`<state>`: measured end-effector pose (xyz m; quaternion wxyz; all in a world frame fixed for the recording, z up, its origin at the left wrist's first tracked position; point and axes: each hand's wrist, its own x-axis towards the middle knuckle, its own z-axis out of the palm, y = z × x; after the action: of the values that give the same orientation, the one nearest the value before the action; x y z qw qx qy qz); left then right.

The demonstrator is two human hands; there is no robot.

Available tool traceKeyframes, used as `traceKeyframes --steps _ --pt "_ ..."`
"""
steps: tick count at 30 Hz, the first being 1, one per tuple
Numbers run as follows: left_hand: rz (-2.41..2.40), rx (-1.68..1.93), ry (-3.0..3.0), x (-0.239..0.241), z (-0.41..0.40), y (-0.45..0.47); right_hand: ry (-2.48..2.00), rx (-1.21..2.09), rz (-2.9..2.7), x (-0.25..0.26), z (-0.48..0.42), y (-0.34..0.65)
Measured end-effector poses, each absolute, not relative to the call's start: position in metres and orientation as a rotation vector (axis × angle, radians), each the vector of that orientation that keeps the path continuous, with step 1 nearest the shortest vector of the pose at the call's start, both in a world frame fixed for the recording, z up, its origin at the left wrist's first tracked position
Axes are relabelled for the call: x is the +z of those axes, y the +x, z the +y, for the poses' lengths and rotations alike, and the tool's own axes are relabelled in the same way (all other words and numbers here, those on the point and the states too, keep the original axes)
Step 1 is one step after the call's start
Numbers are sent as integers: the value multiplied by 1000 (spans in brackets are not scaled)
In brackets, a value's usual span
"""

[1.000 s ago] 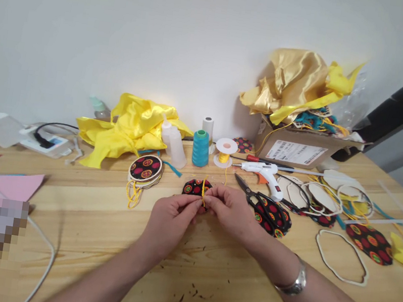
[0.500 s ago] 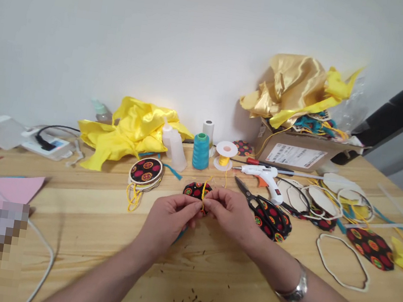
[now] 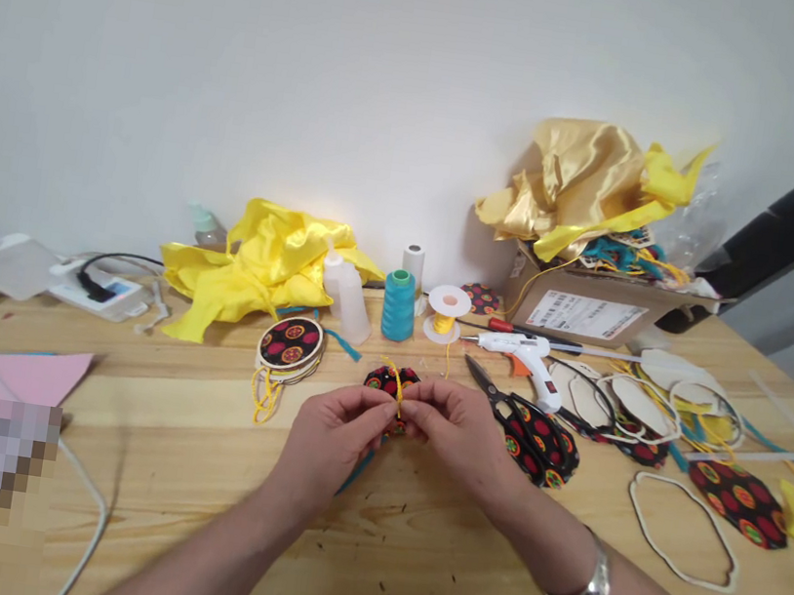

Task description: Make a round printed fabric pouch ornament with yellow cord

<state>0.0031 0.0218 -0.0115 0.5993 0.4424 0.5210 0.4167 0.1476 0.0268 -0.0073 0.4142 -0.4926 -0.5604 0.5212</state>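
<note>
Both hands meet at the middle of the table, pinching a yellow cord (image 3: 400,389). My left hand (image 3: 338,432) has thumb and forefinger closed on it from the left, and my right hand (image 3: 449,428) does so from the right. Behind the fingertips lies a dark patterned fabric piece (image 3: 380,375), partly hidden by the hands. A strip of teal ribbon (image 3: 356,469) hangs below my left hand. Just right of my right hand, black-handled scissors (image 3: 501,398) rest on another patterned fabric piece (image 3: 562,459).
Behind the hands stand a teal thread cone (image 3: 399,308), a yellow cord spool (image 3: 445,327) and a plastic bottle (image 3: 349,296). A white glue gun (image 3: 529,355) lies to the right, before a cardboard box (image 3: 587,310). Wooden frames (image 3: 637,481) lie at right; yellow satin (image 3: 262,259) is heaped at left.
The view has shifted slightly, so everything sits a little lower and further right. Both hands keep their pinch on the yellow cord, whose upper end now leans to the left.
</note>
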Motion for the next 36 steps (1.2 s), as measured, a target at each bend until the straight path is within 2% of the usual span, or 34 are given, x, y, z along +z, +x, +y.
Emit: traceKeyframes --steps 18,26,36 --pt "1309 1028 1038 -5 23 5 -1355 1108 -1584 -2 23 148" --pt "1164 1059 919 -13 24 4 -1244 520 -1943 -11 15 149" --pt "1036 1082 736 -17 24 5 -1157 -65 -2229 -14 11 152"
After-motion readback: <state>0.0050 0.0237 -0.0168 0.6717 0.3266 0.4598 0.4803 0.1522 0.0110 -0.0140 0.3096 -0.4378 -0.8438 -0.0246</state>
